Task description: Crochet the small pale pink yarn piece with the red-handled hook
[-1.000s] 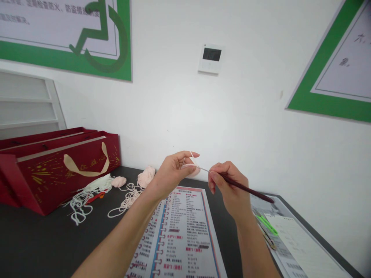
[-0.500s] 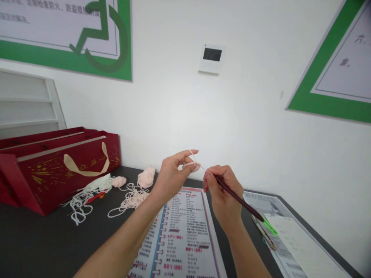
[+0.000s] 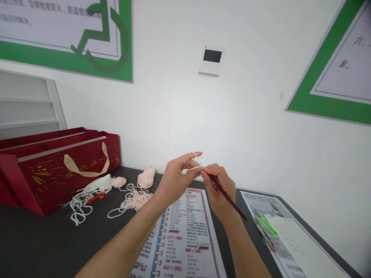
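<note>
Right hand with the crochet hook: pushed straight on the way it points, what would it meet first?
Probably the pale pink yarn loop on the left hand, right at the tip of the thin dark-red crochet hook.

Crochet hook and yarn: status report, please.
Left hand pinches pink yarn. Right hand grips crochet hook, tip at the yarn. Nothing blocks the hands.

Tip of crochet hook (image 3: 226,197) behind fingertips (image 3: 206,170); red box (image 3: 43,170) partly beyond left edge.
</note>
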`<state>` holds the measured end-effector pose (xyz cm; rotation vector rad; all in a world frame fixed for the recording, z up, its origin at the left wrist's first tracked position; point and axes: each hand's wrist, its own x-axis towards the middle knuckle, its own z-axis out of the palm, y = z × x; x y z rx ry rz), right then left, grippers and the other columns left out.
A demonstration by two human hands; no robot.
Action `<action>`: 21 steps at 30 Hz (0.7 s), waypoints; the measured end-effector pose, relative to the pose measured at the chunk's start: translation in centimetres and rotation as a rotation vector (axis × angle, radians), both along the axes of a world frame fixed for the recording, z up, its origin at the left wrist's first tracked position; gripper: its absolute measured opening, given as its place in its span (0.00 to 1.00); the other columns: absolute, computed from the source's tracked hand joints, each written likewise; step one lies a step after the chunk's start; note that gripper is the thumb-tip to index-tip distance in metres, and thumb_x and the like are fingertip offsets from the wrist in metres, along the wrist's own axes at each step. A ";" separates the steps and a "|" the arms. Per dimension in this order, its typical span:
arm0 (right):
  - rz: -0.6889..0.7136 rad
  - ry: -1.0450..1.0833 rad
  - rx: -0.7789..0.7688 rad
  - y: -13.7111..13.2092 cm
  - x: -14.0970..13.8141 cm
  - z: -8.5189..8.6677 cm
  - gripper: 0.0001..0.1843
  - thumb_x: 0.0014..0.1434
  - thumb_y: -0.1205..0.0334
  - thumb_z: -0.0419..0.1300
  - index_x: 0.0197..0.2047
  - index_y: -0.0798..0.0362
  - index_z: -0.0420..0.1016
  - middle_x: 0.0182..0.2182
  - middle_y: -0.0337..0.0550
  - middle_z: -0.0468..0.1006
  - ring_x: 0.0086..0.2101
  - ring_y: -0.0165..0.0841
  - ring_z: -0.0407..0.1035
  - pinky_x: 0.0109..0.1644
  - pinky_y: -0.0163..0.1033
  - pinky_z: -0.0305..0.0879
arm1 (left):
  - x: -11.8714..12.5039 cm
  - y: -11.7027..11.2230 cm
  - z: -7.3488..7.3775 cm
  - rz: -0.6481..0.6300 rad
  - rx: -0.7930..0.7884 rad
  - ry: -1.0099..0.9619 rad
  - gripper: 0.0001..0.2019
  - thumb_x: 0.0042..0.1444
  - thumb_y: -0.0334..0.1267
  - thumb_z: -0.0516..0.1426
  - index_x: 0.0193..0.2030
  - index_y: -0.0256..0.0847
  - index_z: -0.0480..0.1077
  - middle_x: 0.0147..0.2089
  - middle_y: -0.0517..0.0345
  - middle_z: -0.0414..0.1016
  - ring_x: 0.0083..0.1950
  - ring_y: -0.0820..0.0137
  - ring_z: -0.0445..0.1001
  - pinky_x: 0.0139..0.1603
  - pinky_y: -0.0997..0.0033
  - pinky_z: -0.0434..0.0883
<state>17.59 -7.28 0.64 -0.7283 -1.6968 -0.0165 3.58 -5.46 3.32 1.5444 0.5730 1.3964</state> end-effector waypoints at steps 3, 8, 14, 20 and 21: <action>0.066 -0.077 0.072 0.3 0.9 0.2 0.08 0.61 0.70 0.56 0.41 0.46 0.69 0.34 0.40 0.76 0.33 0.32 0.71 0.35 0.38 0.68 | -0.3 0.1 0.3 -0.133 -0.143 -0.089 0.23 0.49 0.35 0.65 0.53 0.36 0.72 0.29 0.62 0.75 0.33 0.72 0.72 0.43 0.66 0.68; -0.056 -0.272 0.324 0.9 1.0 -0.4 0.16 0.59 0.75 0.56 0.45 0.45 0.69 0.35 0.42 0.75 0.32 0.33 0.69 0.32 0.38 0.67 | -0.3 0.1 0.6 -0.269 -0.293 -0.165 0.23 0.47 0.35 0.67 0.51 0.33 0.73 0.25 0.65 0.72 0.29 0.76 0.70 0.43 0.69 0.66; -0.242 -0.261 0.256 0.0 -1.2 -0.3 0.11 0.61 0.75 0.52 0.42 0.49 0.65 0.32 0.43 0.72 0.31 0.33 0.68 0.33 0.38 0.67 | -0.3 0.6 -0.1 0.036 -0.075 -0.092 0.21 0.50 0.34 0.63 0.53 0.36 0.71 0.27 0.64 0.71 0.33 0.73 0.70 0.43 0.68 0.68; -0.142 -0.121 0.087 -2.2 -1.7 1.0 0.08 0.61 0.72 0.54 0.37 0.49 0.65 0.28 0.38 0.71 0.28 0.30 0.67 0.32 0.36 0.64 | -1.0 0.8 -0.2 0.179 0.066 0.000 0.19 0.53 0.33 0.61 0.53 0.40 0.72 0.34 0.60 0.73 0.38 0.70 0.72 0.48 0.66 0.68; -0.122 -0.039 0.017 -2.4 -1.6 1.0 0.07 0.61 0.71 0.55 0.36 0.49 0.66 0.26 0.36 0.70 0.25 0.29 0.65 0.30 0.35 0.63 | -1.0 0.8 -0.2 0.182 0.078 0.012 0.18 0.53 0.33 0.61 0.52 0.40 0.72 0.34 0.60 0.73 0.38 0.69 0.72 0.48 0.66 0.67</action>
